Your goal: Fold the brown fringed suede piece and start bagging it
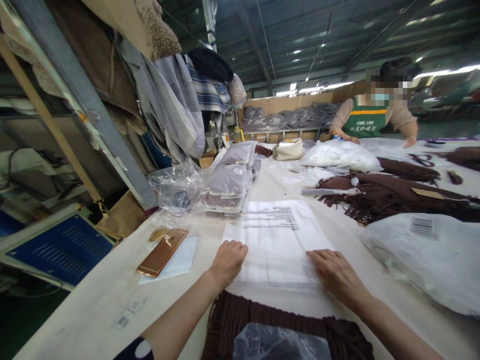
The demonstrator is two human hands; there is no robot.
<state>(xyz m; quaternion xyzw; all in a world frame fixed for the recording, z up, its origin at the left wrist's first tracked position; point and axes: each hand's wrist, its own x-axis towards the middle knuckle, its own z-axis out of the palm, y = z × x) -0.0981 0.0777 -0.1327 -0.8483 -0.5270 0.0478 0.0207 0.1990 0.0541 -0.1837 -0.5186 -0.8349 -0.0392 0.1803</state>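
Note:
A flat white translucent plastic bag [277,245] with lines of dark print lies in front of me on the table. My left hand [229,261] is closed at its left edge, fingers curled. At the right edge my right hand [335,272] is closed too, fingers together and thumb hidden under them. Closest to me is a bundle of dark brown fringed cords [262,311], partly covered by a clear plastic piece [281,342]. Just beyond the bag stands a stack of grey packed items [227,182] in clear plastic.
A phone [163,252] rests on light blue paper [185,260] at left. Filled white bags [423,250] and brown fringed bundles [397,192] occupy the right. Across the table a person in a green apron [365,120] works. Clothes [168,95] hang upper left.

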